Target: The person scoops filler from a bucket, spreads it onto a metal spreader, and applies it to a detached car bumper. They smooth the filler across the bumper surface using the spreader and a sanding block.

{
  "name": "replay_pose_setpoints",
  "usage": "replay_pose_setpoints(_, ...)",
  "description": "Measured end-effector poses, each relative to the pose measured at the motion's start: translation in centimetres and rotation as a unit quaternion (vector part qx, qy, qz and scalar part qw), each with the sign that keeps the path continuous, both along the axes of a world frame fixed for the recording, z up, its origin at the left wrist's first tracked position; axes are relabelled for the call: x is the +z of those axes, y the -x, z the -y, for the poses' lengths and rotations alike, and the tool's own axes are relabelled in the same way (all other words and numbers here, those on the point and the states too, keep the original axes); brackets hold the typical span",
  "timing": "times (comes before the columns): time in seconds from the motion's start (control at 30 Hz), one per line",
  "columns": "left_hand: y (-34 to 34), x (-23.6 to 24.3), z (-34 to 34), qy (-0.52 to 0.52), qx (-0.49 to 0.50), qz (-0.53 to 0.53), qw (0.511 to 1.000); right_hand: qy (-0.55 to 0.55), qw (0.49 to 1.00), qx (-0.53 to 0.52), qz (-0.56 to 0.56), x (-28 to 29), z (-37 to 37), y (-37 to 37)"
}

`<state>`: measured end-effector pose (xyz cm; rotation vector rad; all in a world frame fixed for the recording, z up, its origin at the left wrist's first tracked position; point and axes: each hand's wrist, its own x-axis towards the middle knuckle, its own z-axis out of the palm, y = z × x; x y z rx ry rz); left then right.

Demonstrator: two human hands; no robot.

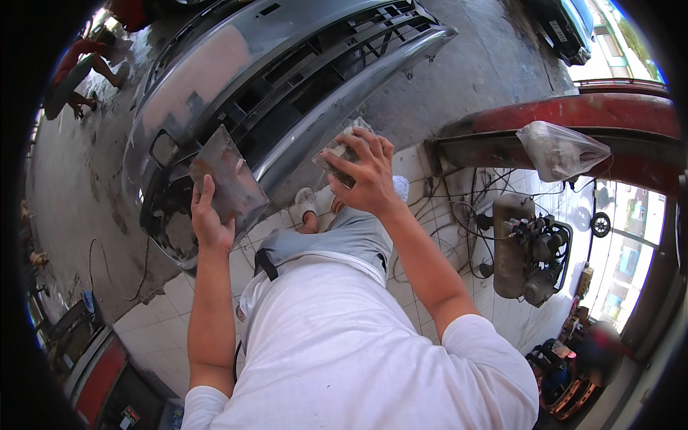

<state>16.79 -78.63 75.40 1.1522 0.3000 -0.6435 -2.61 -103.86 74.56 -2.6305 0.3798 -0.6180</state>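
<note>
My left hand [213, 222] is closed on the near edge of a flat, square sheet [231, 178], greyish and smeared, its thumb lying over the top face. Between the fingers and thumb of my right hand [371, 168] is a smaller, rough grey rectangular piece [347, 152]; fingers cover much of it, and its exact kind is unclear. The two held things are apart. Just beyond them lies a grey car bumper [269, 39] with dark grille openings. A dull pink patch [201, 75] spreads over its left part. Neither held thing visibly presses on the bumper.
A clear plastic bag [562, 150] hangs by a red beam [545, 115] at right. Below it stands an air compressor [512, 247] amid loose hoses. Another person [75, 72] crouches at far left. White tiles [154, 326] meet grey concrete [86, 193] underfoot.
</note>
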Motion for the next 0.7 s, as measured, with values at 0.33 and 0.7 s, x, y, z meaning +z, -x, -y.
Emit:
replay_pose_setpoints(0.33,-0.6,-0.5,0.6,-0.02,-0.01,-0.036,0.999,0.019,1.0,0.01,-0.006,-2.8,1.4,-4.2)
replay_pose_setpoints(0.7,-0.3,-0.9,1.1,-0.012,-0.002,-0.029,1.0,0.005,1.0,-0.012,-0.011,-1.5,2.7,-3.1)
